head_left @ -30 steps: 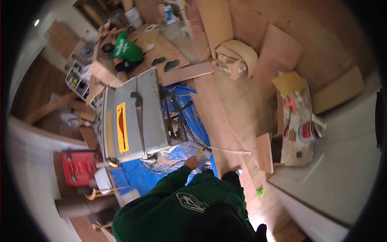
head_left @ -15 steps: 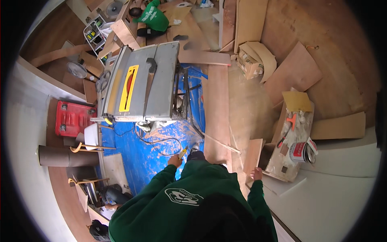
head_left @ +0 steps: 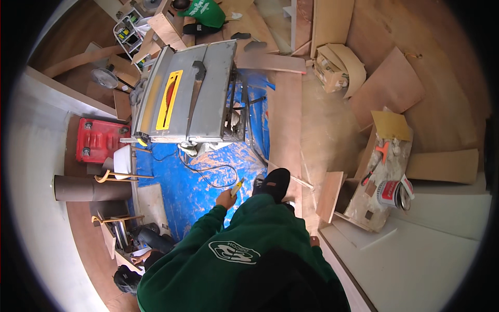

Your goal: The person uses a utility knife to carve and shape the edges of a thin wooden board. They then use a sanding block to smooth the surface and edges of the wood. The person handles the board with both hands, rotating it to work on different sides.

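Observation:
My left hand [head_left: 226,199] is closed around a yellow utility knife [head_left: 237,187], whose tip points ahead over the blue floor sheet [head_left: 202,208]. Beyond it stands a grey table saw [head_left: 208,104] with a yellow insert and a reddish blade slot. A dark push stick [head_left: 195,93] lies on the saw's top. Low at my right side, my right hand [head_left: 315,241] is mostly hidden by my green sleeve, so its fingers do not show clearly. The nearest thing to it is an upright wooden board [head_left: 329,196].
On the right, a dusty workbench [head_left: 358,210] bears an orange-handled scraper [head_left: 382,151] and a tin [head_left: 389,193]. A cardboard box [head_left: 332,73] sits farther off. A red wheeled dolly [head_left: 101,140] is at left. One co-worker [head_left: 205,14] crouches far ahead; another [head_left: 150,244] is at lower left.
My right hand has drawn back from beside the wooden board toward my body. My left hand still holds the knife. A dark shoe has come into view ahead of me.

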Action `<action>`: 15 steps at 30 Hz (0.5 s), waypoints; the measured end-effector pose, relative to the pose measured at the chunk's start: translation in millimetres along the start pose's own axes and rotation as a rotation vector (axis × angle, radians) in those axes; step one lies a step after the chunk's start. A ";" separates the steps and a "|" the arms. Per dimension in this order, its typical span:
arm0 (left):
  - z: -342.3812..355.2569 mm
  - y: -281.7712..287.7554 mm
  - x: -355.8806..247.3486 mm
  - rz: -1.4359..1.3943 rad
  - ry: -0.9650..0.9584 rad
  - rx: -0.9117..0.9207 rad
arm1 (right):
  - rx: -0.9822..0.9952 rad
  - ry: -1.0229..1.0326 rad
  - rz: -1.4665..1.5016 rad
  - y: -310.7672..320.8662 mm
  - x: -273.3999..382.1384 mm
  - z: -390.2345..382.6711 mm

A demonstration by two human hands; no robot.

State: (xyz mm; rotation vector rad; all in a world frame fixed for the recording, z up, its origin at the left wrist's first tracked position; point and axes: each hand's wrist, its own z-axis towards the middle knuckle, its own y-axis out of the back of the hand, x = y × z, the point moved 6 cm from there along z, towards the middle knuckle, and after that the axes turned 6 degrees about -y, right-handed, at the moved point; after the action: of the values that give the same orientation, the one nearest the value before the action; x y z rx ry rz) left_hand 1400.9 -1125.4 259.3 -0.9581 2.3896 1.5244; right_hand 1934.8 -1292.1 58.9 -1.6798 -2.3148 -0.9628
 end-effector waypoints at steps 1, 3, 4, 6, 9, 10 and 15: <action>2.3 4.2 -7.4 -0.028 0.000 -0.003 | 0.025 -0.094 0.123 1.7 -3.5 -0.6; 13.0 11.6 -26.4 -0.064 -0.037 -0.020 | 0.051 -0.208 0.305 5.2 2.9 -1.6; 19.5 14.8 -35.7 -0.066 -0.052 -0.024 | 0.058 -0.225 0.346 6.4 12.6 -0.5; 36.1 18.1 -55.5 -0.071 -0.089 -0.042 | 0.084 -0.230 0.391 5.6 37.9 7.1; 67.4 20.7 -85.3 -0.102 -0.183 -0.104 | 0.021 -0.178 0.375 6.5 81.4 30.9; 82.1 18.9 -92.1 -0.081 -0.185 -0.070 | 0.059 -0.157 0.403 1.2 97.2 41.8; 158.0 14.5 -127.9 -0.080 -0.172 0.026 | 0.073 -0.012 0.137 -8.6 162.6 92.2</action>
State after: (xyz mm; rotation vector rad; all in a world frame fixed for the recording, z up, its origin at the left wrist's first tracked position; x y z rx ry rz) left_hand 1460.3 -930.6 252.4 -0.8683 2.2199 1.4794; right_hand 1890.0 -1110.5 55.4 -1.7919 -2.1804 -0.8339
